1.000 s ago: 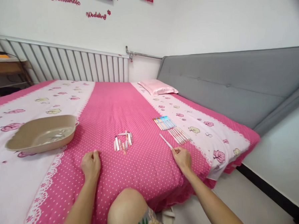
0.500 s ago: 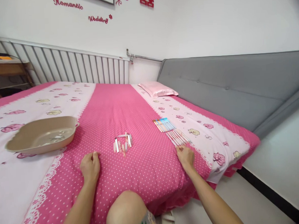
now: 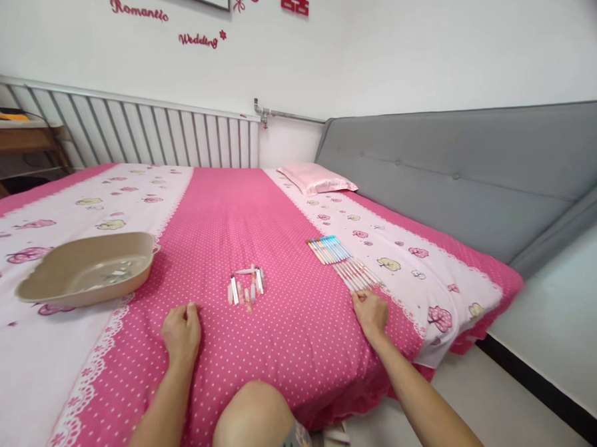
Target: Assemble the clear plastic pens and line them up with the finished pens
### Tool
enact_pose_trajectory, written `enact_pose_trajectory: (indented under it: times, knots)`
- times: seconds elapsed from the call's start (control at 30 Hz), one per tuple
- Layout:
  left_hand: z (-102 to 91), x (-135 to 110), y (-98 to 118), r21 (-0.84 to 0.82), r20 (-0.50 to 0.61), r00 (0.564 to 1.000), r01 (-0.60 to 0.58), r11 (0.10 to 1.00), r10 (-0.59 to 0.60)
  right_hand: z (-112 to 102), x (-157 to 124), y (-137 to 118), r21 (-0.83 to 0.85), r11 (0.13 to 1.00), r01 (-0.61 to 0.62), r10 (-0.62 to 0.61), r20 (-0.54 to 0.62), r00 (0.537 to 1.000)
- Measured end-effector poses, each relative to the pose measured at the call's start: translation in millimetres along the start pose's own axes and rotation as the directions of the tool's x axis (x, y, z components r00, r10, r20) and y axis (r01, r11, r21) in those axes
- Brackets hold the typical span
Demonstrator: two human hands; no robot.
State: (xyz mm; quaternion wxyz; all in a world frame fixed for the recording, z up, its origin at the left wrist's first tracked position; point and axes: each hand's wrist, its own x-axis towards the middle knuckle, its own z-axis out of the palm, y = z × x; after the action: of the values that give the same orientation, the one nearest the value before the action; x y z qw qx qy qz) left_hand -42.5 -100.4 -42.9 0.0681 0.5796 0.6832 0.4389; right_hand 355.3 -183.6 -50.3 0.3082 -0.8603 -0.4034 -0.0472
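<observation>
My left hand (image 3: 182, 328) rests on the pink dotted bedspread, its fingers curled closed with the thumb on top. The inside of that fist is hidden. My right hand (image 3: 370, 311) is closed, its fingertips pinched at the near ends of a row of slim pale-pink pens (image 3: 357, 274); the pinched end is covered by the fingers. Just beyond lies another row of pens (image 3: 330, 248), blue and orange, side by side. Between my hands is a small loose group of pink and white stick-like pieces (image 3: 246, 287), too small to name surely.
A beige plastic basin (image 3: 88, 271) with small pale pieces inside sits at the left on the bedspread (image 3: 218, 214). Farther back lie a pink pillow (image 3: 316, 178) and a grey padded headboard (image 3: 425, 163). A white radiator (image 3: 164, 134) runs along the wall. My knee (image 3: 253, 419) is in front.
The view has shifted very slightly. Both hands, the pens and the small pieces keep their places on the bed.
</observation>
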Motion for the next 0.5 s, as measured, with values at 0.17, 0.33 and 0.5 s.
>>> enact_pose_trajectory:
  times: [0.17, 0.33, 0.5]
  knots:
    - [-0.4, 0.1, 0.6, -0.003, -0.001, 1.0, 0.002, 1.0, -0.002, 1.1, -0.3, 0.9, 0.014, 1.0, -0.016, 0.016, -0.003, 1.0]
    - [-0.8, -0.8, 1.4, -0.005, -0.006, 1.0, 0.006, 1.0, -0.006, 2.1, -1.2, 2.9, 0.037, 0.999, -0.033, 0.033, -0.013, 0.999]
    - [-0.7, -2.4, 0.9, -0.001, 0.004, 1.0, 0.007, 1.0, -0.007, 3.2, -4.8, 3.7, 0.051, 0.996, -0.073, 0.075, -0.033, 0.997]
